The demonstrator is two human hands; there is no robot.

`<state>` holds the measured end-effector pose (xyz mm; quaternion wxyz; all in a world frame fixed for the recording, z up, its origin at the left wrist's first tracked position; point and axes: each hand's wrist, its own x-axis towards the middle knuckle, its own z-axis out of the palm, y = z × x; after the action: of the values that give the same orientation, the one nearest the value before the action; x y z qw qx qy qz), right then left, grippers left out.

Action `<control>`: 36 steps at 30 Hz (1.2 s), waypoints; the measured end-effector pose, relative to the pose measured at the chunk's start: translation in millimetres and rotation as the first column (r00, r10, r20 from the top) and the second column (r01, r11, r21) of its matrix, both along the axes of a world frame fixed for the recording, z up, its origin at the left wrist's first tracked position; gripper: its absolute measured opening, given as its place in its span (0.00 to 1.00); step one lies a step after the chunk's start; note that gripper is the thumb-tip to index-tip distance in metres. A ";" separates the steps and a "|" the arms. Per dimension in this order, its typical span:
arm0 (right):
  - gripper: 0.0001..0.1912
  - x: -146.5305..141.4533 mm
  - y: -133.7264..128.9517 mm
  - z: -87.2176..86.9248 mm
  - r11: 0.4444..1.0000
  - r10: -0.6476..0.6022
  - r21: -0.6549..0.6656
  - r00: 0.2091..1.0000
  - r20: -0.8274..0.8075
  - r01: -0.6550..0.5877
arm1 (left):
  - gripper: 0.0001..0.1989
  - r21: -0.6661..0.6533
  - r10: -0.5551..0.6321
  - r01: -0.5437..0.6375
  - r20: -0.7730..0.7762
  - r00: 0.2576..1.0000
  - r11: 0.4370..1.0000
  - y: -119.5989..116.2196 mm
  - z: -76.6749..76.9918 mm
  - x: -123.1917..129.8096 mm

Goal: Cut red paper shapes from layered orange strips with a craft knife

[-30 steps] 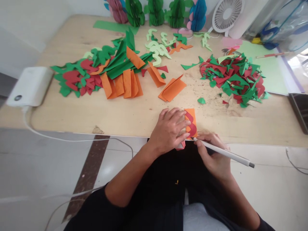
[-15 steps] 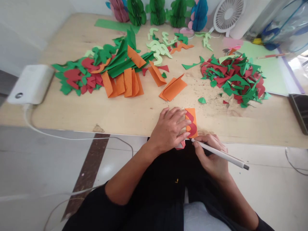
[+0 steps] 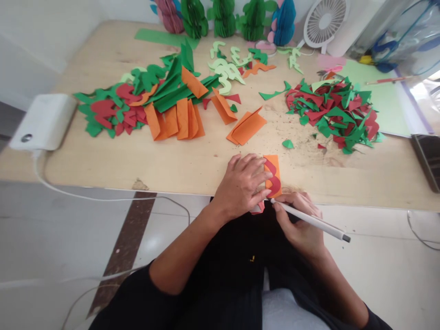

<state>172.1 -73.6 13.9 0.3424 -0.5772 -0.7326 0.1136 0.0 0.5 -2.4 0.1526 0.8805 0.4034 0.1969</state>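
Note:
My left hand [image 3: 243, 184] lies with its fingers stretched out, pressing a red wavy paper cutout [image 3: 274, 185] onto an orange paper piece [image 3: 273, 161] at the table's front edge. The fingers cover the left part of both. A white pen [image 3: 311, 220] is held in my right hand [image 3: 304, 222], its grip closed near the tip. That tip is by the lower edge of the cutout; whether it touches the paper I cannot tell. A small red and whitish piece [image 3: 257, 209] shows under my left hand, mostly hidden.
Folded orange papers [image 3: 246, 126] lie beyond my hands. Green and red cutouts [image 3: 103, 110] are heaped left, paper scraps [image 3: 337, 114] right. A white power bank [image 3: 44, 121] with a cable sits at far left, a dark phone [image 3: 428, 160] at far right. A fan [image 3: 326, 23] stands behind.
My right hand and the pen have shifted slightly left along the lower edge of the cutout. The left hand stays in place on the paper.

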 end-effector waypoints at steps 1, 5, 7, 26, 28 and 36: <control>0.03 -0.1 0.0 -0.2 1.000 -0.002 -0.002 1.000 0.001 0.002 | 0.14 -0.001 0.001 -0.001 0.000 1.000 1.000 0.0 -0.1 0.0; 0.04 -0.4 -0.2 -0.6 1.000 -0.016 -0.014 1.000 -0.003 0.016 | 0.14 -0.003 0.002 -0.002 -0.003 1.000 1.000 0.2 -0.8 -0.3; 0.04 0.2 0.0 -0.4 1.000 -0.021 -0.007 1.000 -0.007 0.021 | 0.14 0.001 -0.001 0.001 -0.003 1.000 1.000 0.3 -1.0 -0.4; 0.04 10.1 2.8 1.6 0.999 -0.050 0.008 0.998 0.028 0.049 | 0.13 -0.005 0.000 0.000 0.005 1.000 1.000 -0.1 -1.1 -0.5; 0.04 11.0 3.3 1.9 0.999 -0.053 0.016 0.998 0.026 0.052 | 0.13 -0.006 -0.001 0.001 0.006 1.000 1.000 -0.2 -0.7 -0.5; 0.03 13.1 4.1 0.4 0.997 -0.069 0.029 0.998 0.014 0.068 | 0.13 -0.003 0.001 -0.001 0.008 1.000 1.000 0.1 -0.9 -0.5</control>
<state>185.2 -69.5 14.3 0.3487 -0.5979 -0.7165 0.0870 -0.5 0.7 -3.3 0.1554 0.8792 0.4035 0.2002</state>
